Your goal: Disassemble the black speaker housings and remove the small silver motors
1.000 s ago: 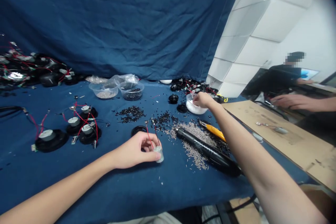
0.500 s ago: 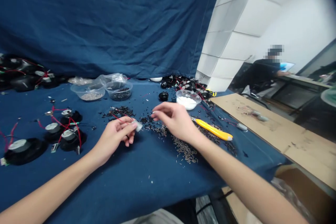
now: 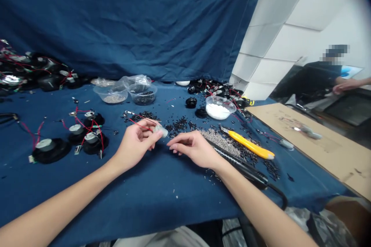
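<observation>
We pinch a small silver motor [image 3: 160,130] w/ red leads in our left hand [image 3: 135,143], just above the blue cloth [image 3: 145,197]. Our right hand [image 3: 193,148] sits just beside it, fingers loosely curled, tips near the motor; can't tell if it holds anything. Black screwdriver [image 3: 240,166] lies under the right wrist.

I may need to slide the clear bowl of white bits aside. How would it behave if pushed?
The clear bowl looks like thin plastic, so probably light and easy to slide on the blue cloth. It is wide and low, so unlikely to tip, though a jolt could spill its contents.
</observation>
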`<state>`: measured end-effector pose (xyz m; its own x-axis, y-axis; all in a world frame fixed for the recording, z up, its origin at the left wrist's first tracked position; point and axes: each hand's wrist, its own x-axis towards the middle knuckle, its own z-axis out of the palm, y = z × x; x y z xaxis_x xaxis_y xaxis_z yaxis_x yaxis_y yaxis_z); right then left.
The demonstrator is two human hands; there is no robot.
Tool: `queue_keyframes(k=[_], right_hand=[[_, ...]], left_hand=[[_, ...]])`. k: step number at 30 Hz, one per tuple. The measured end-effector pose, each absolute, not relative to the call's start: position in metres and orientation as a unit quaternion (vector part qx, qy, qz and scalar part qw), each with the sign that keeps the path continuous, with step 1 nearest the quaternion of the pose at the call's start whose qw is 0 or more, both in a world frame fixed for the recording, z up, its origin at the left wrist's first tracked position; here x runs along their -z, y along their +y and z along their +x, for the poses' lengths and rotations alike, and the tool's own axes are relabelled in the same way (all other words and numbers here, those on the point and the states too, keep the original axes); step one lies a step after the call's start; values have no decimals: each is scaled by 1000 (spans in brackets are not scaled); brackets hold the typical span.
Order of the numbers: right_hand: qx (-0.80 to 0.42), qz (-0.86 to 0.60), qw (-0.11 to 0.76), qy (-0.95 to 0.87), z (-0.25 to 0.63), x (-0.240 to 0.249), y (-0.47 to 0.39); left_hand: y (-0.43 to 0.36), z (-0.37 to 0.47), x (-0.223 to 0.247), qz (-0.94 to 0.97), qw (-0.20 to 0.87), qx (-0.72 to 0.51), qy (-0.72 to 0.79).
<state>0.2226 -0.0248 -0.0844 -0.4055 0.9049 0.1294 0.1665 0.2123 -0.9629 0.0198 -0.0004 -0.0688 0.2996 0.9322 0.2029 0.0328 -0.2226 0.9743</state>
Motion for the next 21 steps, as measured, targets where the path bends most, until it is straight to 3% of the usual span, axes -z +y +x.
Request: queue_keyframes(k=[5,12,21], right_hand=[[-535,-394,367,-651,216,88,-27],[-459,-424,394,-674,216,94,-28],[-581,-367,367,-627,214,92,-28]], left_hand=[[-6,20,71,699,461,-395,377],[-14,20,70,738,432,-363,371],[-11,20,74,734,435,-364,373]])
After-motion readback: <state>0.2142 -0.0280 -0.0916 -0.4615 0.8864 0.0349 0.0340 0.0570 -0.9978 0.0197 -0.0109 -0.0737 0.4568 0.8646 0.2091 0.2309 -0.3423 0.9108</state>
